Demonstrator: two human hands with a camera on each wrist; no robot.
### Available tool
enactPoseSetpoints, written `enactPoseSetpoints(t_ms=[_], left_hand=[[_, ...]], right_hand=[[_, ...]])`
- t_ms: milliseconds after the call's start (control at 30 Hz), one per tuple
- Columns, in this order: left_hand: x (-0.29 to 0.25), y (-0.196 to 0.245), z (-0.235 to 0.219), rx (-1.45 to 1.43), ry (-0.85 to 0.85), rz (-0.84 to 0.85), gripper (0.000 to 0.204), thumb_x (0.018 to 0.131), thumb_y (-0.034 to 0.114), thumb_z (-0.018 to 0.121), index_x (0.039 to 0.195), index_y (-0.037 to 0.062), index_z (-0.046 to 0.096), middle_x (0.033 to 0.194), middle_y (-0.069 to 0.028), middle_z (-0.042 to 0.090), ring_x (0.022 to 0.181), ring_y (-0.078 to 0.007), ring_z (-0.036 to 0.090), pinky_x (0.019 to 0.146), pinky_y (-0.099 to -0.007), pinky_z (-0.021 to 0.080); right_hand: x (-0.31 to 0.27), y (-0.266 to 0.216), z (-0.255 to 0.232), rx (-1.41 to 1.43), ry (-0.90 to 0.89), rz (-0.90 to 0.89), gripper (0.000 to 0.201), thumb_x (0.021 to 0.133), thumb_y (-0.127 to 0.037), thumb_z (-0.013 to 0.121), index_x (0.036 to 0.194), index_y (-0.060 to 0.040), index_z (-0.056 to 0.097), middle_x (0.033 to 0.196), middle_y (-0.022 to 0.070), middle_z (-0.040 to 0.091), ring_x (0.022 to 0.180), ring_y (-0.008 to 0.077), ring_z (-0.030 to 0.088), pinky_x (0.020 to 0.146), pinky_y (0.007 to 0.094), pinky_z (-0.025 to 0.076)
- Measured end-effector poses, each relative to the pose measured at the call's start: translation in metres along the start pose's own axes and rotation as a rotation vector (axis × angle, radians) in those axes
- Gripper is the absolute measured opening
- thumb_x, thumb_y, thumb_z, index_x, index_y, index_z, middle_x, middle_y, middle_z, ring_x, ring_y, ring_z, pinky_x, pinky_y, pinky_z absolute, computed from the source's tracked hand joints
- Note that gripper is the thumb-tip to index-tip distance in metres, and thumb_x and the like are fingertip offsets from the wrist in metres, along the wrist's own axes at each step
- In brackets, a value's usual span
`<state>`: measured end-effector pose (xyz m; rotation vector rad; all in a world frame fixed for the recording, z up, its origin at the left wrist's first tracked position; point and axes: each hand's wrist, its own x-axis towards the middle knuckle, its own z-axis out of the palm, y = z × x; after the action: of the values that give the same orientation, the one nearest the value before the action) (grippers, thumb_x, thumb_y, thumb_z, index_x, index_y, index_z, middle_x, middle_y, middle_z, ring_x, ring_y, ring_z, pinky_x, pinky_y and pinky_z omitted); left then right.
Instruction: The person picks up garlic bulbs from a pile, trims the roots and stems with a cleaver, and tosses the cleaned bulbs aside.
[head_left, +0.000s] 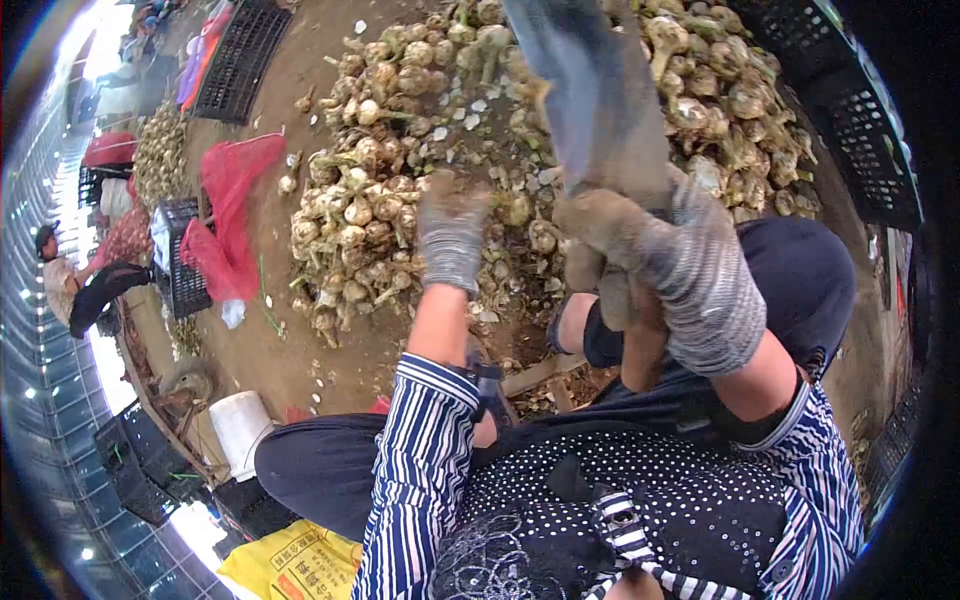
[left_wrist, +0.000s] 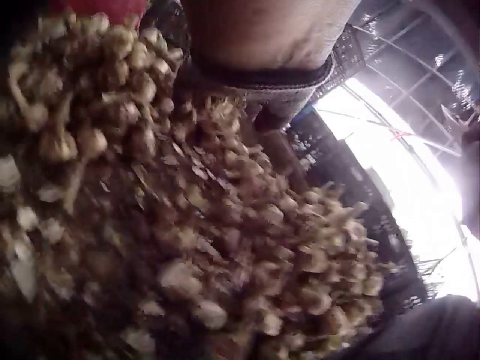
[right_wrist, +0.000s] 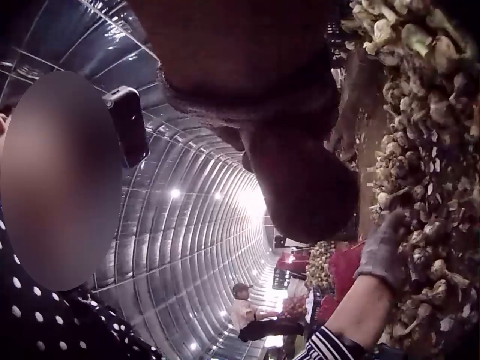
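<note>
In the head view the left hand (head_left: pixel 452 232), in a grey and brown glove, is over the near side of a heap of garlic bulbs (head_left: pixel 362 208); motion blur hides its fingers. The right wrist view shows that left hand (right_wrist: pixel 381 253) beside the bulbs (right_wrist: pixel 416 161). My gloved right hand (head_left: pixel 690 270) grips the brown handle (head_left: pixel 643 345) of a large blade (head_left: pixel 590 95), blurred and raised above the heap. Only a dark glove shape of the right hand (right_wrist: pixel 300 180) shows in the right wrist view.
More bulbs (head_left: pixel 735 100) lie at the upper right beside black crates (head_left: pixel 868 145). To the left are red netting (head_left: pixel 228 220), a black crate (head_left: pixel 187 262), a white bucket (head_left: pixel 240 430) and another person (head_left: pixel 85 280). A yellow bag (head_left: pixel 300 562) lies lower left.
</note>
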<state>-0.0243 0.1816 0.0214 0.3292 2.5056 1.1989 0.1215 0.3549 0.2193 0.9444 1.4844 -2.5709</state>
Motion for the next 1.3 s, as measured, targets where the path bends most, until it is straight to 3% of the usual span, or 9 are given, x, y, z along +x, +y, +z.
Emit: enactPoseSetpoints(t_ms=[100, 167, 333, 633, 767, 867, 1067, 1233, 1300], left_hand=[[0.031, -0.047, -0.070, 0.380, 0.391, 0.117, 0.059, 0.070, 0.014, 0.073, 0.122, -0.0002, 0.047, 0.121, -0.0196, 0.051, 0.112, -0.0306, 0.049, 0.097, -0.0361, 0.039], [0.026, -0.019, -0.116, 0.400, 0.383, -0.020, 0.063, 0.071, 0.020, 0.072, 0.125, -0.0001, 0.045, 0.124, -0.0223, 0.048, 0.116, -0.0331, 0.046, 0.099, -0.0363, 0.037], [0.079, -0.052, -0.168, 0.636, 0.210, -0.102, 0.072, 0.071, 0.031, 0.073, 0.129, 0.0015, 0.042, 0.131, -0.0211, 0.043, 0.121, -0.0320, 0.042, 0.101, -0.0365, 0.034], [0.133, -0.067, -0.142, 0.710, -0.192, -0.140, 0.078, 0.070, 0.047, 0.070, 0.133, 0.0111, 0.041, 0.135, -0.0174, 0.042, 0.125, -0.0341, 0.038, 0.103, -0.0396, 0.032], [0.121, -0.075, -0.149, 0.739, -0.210, -0.152, 0.079, 0.069, 0.048, 0.071, 0.134, 0.0155, 0.040, 0.135, -0.0174, 0.042, 0.125, -0.0337, 0.039, 0.103, -0.0399, 0.033], [0.104, -0.073, -0.146, 0.632, -0.128, -0.088, 0.076, 0.068, 0.037, 0.076, 0.130, 0.0063, 0.044, 0.128, -0.0184, 0.049, 0.119, -0.0303, 0.046, 0.098, -0.0361, 0.037], [0.072, -0.048, -0.143, 0.598, -0.141, -0.142, 0.076, 0.065, 0.031, 0.078, 0.129, 0.0059, 0.045, 0.128, -0.0191, 0.048, 0.119, -0.0301, 0.046, 0.098, -0.0366, 0.038], [0.080, -0.037, -0.146, 0.989, -0.213, -0.041, 0.071, 0.072, 0.047, 0.066, 0.124, 0.0032, 0.048, 0.123, -0.0226, 0.050, 0.114, -0.0357, 0.048, 0.097, -0.0387, 0.038], [0.089, -0.012, -0.135, 1.001, -0.271, -0.131, 0.071, 0.073, 0.049, 0.064, 0.125, 0.0027, 0.048, 0.127, -0.0215, 0.047, 0.117, -0.0347, 0.047, 0.098, -0.0388, 0.038]], right_hand=[[0.011, 0.011, -0.002, -0.038, 0.011, -0.048, 0.030, 0.080, -0.029, 0.062, 0.091, -0.0013, 0.060, 0.064, 0.0037, 0.058, 0.047, 0.0084, 0.051, 0.042, 0.0200, 0.040], [0.006, 0.013, 0.007, -0.076, 0.024, -0.095, 0.028, 0.082, -0.029, 0.061, 0.090, -0.0020, 0.060, 0.062, 0.0030, 0.056, 0.045, 0.0084, 0.049, 0.040, 0.0205, 0.038], [0.013, 0.010, 0.015, -0.087, 0.109, 0.105, 0.029, 0.082, -0.031, 0.060, 0.079, -0.0029, 0.059, 0.059, 0.0031, 0.055, 0.043, 0.0099, 0.048, 0.039, 0.0222, 0.037], [0.027, 0.018, 0.018, -0.171, 0.124, 0.127, 0.029, 0.082, -0.031, 0.059, 0.074, -0.0034, 0.059, 0.057, 0.0035, 0.056, 0.042, 0.0099, 0.048, 0.039, 0.0222, 0.037], [0.031, 0.020, 0.021, -0.172, 0.120, 0.124, 0.029, 0.082, -0.031, 0.059, 0.076, -0.0032, 0.060, 0.056, 0.0026, 0.055, 0.043, 0.0094, 0.047, 0.039, 0.0222, 0.037], [0.028, 0.017, 0.025, -0.198, 0.120, 0.122, 0.029, 0.082, -0.032, 0.059, 0.078, -0.0031, 0.060, 0.057, 0.0022, 0.055, 0.043, 0.0091, 0.047, 0.039, 0.0221, 0.037], [0.023, 0.016, 0.019, -0.180, 0.134, 0.097, 0.030, 0.082, -0.032, 0.059, 0.083, -0.0027, 0.061, 0.059, 0.0027, 0.055, 0.044, 0.0087, 0.048, 0.039, 0.0220, 0.037], [0.018, 0.013, 0.017, -0.150, 0.111, 0.104, 0.028, 0.082, -0.030, 0.060, 0.089, -0.0024, 0.061, 0.062, 0.0027, 0.056, 0.046, 0.0084, 0.049, 0.041, 0.0211, 0.037], [0.017, 0.013, 0.016, -0.148, 0.130, 0.117, 0.027, 0.082, -0.028, 0.060, 0.091, -0.0025, 0.060, 0.064, 0.0021, 0.055, 0.047, 0.0082, 0.049, 0.042, 0.0207, 0.037]])
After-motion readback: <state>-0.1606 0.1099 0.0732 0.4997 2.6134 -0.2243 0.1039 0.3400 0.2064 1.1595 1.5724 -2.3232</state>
